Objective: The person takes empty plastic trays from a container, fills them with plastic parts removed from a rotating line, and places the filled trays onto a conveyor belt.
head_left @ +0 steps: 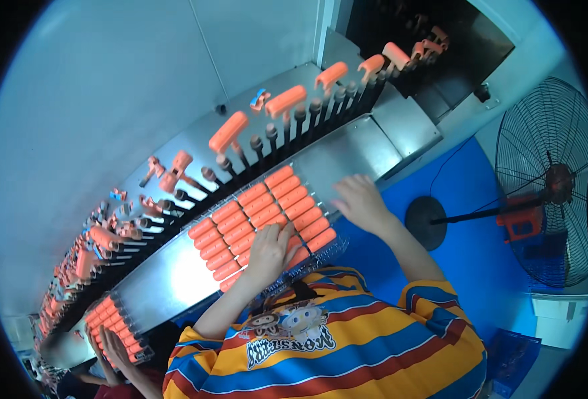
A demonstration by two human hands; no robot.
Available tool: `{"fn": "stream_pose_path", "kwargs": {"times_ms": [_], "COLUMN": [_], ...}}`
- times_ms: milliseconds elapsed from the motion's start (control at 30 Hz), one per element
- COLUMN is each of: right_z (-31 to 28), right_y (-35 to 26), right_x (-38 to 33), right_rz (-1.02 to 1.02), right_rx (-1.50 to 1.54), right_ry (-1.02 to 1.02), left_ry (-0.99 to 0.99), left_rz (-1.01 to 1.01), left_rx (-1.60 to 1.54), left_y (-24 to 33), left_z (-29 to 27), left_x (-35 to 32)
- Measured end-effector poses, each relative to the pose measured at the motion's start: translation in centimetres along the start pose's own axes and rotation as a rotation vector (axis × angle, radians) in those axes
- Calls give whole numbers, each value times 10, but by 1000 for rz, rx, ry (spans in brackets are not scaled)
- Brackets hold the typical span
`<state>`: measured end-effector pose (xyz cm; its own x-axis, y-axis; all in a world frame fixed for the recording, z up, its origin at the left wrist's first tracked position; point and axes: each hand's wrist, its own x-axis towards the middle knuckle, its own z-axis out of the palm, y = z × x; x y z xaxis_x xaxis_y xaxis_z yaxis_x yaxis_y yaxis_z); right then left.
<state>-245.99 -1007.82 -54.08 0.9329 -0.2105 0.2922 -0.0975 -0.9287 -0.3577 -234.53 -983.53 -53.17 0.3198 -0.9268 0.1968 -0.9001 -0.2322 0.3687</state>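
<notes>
A clear tray (337, 247) on the metal bench holds rows of long, rounded orange plastic pieces (247, 193). My left hand (267, 254) rests over the near middle of these rows. Its fingers curl down around one orange piece, which the hand partly hides. Off the tray's right side, above the bare metal, my right hand (360, 201) is open and holds nothing. Its fingers point left, slightly apart. Beyond the tray, a line of black upright holders (272, 136) carries larger orange shells (286, 101) on some of its posts.
At lower left, another person's hands (113, 346) touch a second tray of orange pieces (111, 311). The holder line curves toward a dark opening (433, 60) at upper right. A large black stand fan (553, 183) stands on the right, above blue flooring (467, 206).
</notes>
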Motion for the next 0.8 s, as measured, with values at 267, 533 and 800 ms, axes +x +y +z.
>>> {"fn": "stream_pose_path", "kwargs": {"times_ms": [267,533,800], "right_z": [-89,-99,-100], "right_y": [61,90,46], "right_x": [125,192,238], "right_rz": [32,-176,-30], "right_rx": [-108,-69,232], "right_ry": [421,132,-605], "left_ry": [316,264,-211], "left_rz": [246,147,-230], "left_rx": [47,80,178], "left_y": [-5,-24,-61], "left_z": [-87,-102,-154], "left_x": [141,208,206]}}
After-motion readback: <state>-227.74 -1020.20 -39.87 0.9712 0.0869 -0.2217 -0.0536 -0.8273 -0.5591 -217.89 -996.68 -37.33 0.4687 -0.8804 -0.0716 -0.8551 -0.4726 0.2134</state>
